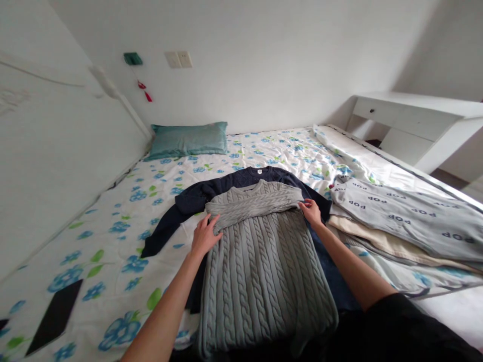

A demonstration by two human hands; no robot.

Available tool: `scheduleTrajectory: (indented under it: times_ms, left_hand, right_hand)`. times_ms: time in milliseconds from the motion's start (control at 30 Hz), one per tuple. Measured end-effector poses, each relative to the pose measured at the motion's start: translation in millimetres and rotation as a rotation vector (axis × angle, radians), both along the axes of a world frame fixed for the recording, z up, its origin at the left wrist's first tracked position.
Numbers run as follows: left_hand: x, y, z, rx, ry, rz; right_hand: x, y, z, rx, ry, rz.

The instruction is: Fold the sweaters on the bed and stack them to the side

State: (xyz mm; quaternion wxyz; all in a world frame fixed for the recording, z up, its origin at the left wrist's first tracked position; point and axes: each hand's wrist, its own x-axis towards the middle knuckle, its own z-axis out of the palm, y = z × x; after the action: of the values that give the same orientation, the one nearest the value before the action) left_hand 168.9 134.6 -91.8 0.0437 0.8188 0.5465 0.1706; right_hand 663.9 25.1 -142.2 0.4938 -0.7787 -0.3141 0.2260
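A grey cable-knit sweater (260,271) lies in front of me with its sides folded in and a sleeve laid across the chest below the collar. My left hand (204,235) rests at its left edge, fingers apart and touching the folded sleeve. At the opposite edge, my right hand (312,213) pinches the sleeve's end between thumb and fingers. Underneath is a navy sweater (241,177), spread out with its sleeves reaching to both sides; the grey one hides most of its body.
The bed (113,271) has a blue-flowered sheet. On it are a green pillow (188,141) by the wall, grey clothing with POP lettering (400,211) over beige cloth (372,234) at right, and a flat black object (56,317) at lower left. A white desk (411,120) stands beyond.
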Motion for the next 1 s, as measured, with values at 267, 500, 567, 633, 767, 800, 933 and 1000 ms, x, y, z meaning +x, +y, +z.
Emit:
scheduleTrajectory:
  times_ms: [267, 500, 567, 633, 767, 800, 933, 1000]
  left_hand:
    - [-5, 2, -9.6, -0.210, -0.249, 0.238]
    - [-15, 34, 9.6, -0.643, -0.830, 0.275]
    - [-9, 46, 15.6, -0.725, -1.006, 0.335]
    - [1, 61, 18.7, -0.720, -1.131, 0.404]
    - [24, 94, 14.9, -0.730, -1.175, 0.476]
    - [27, 103, 13.2, -0.745, -1.163, 0.487]
    - [27, 131, 12.8, -0.833, -1.119, 0.517]
    - [23, 138, 17.9, -0.900, -1.116, 0.500]
  right_hand:
    - [-7, 15, -0.4, -0.144, -0.379, 0.324]
    - [40, 39, 15.4, -0.113, -0.080, 0.252]
    - [54, 48, 15.2, -0.112, -0.033, 0.110]
    - [62, 59, 13.0, -0.094, -0.045, 0.003]
    - [63, 85, 10.5, -0.111, -0.012, 0.012]
    - [62, 92, 11.9, -0.116, 0.025, 0.033]
    - [68, 115, 27.9, -0.173, 0.337, 0.201]
    - [76, 121, 38.1, -0.200, 0.451, 0.262]
